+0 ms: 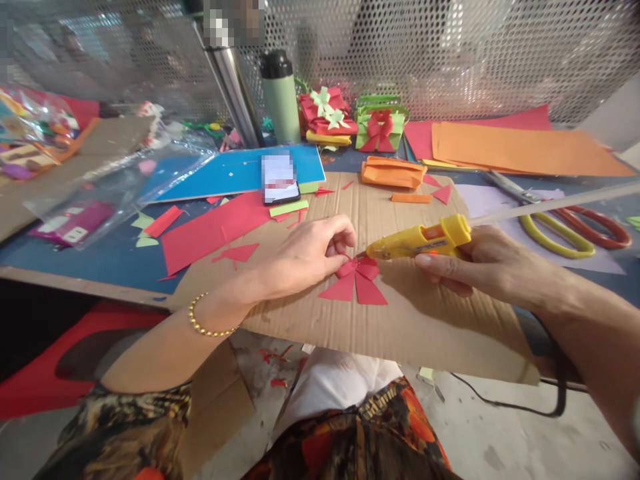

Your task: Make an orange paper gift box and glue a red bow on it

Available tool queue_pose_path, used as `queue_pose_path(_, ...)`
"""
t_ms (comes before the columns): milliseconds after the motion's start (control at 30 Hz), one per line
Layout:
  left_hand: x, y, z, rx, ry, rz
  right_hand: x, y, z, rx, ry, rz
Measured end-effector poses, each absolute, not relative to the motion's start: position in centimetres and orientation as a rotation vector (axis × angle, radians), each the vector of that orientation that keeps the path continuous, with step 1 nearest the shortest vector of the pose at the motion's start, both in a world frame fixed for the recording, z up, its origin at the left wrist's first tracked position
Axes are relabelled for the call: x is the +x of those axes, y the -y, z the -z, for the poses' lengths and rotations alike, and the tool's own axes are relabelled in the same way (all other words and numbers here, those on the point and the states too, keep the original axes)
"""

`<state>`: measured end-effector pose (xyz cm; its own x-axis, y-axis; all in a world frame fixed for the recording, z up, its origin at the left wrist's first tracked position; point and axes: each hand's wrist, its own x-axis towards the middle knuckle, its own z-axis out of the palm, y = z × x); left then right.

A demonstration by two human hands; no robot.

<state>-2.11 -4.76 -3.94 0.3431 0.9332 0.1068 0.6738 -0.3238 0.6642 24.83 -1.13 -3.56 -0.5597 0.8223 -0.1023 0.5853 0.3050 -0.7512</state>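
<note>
A red paper bow (367, 288) lies on the corrugated cardboard sheet (320, 332) in front of me. My left hand (320, 250) pinches the bow's upper left part between thumb and fingers. In my right hand (487, 263) is a yellow hot glue gun (420, 239), gripped by its handle. Its nozzle points left and comes down at the top of the bow; whether it touches the paper I cannot tell. A clear glue stick (550, 203) sticks out of the gun's back end.
An orange folded paper piece (393, 173) lies beyond the gun. Scissors (560, 233) rest at the right. A phone (280, 179) lies on a blue board (220, 172). Behind stand a green bottle (281, 100), a steel flask (235, 93) and a green paper bag (381, 123) with a red bow.
</note>
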Motion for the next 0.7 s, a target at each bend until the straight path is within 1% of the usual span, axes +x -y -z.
queue_pose_path(300, -2.2, 4.6, 4.4, 2.117, -1.393, -0.65, 24.5, 1.9, 2.4, -1.3, 2.269, -1.153)
queue_pose_path(700, -2.2, 4.6, 4.4, 2.09, -1.39, -0.65, 25.5, 0.5, 4.8, -1.247, 2.314, -1.136)
